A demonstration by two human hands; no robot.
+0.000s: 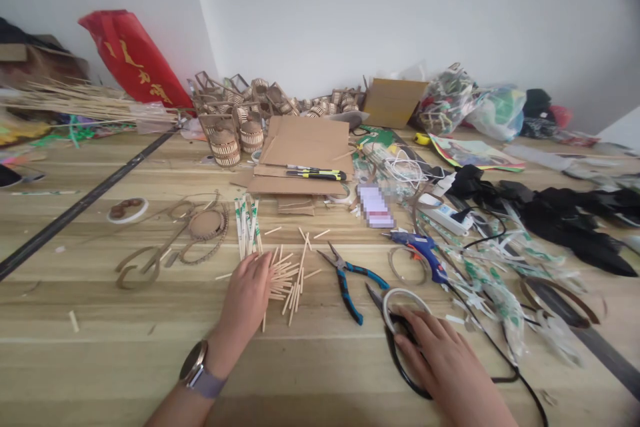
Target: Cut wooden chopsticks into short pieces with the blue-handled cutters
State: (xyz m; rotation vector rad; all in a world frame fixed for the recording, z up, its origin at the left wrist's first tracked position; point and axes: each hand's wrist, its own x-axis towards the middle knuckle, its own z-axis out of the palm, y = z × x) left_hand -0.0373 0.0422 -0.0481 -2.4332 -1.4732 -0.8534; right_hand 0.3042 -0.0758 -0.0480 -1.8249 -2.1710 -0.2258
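Observation:
My left hand (247,293), with a watch on its wrist, rests at the left edge of a pile of short wooden sticks (285,280). Its fingers curl together over the sticks, and the fingertips are partly hidden. Just beyond them lie chopsticks in green-and-white paper wrappers (247,223). My right hand (440,353) is closed over the handles of black scissors (400,363), whose blades point away to the left. A white ring (407,293) lies against the scissors under my fingers. Between my hands are blue-and-black pliers (347,277), jaws apart.
A blue glue gun (423,250) and its cord lie right, near a power strip (445,213). Cardboard sheets (305,140) carry utility knives (317,174). Behind stand several small woven baskets (225,147). Bamboo hoops (205,227), a phone (376,205) and plastic wrappers (500,300) lie around.

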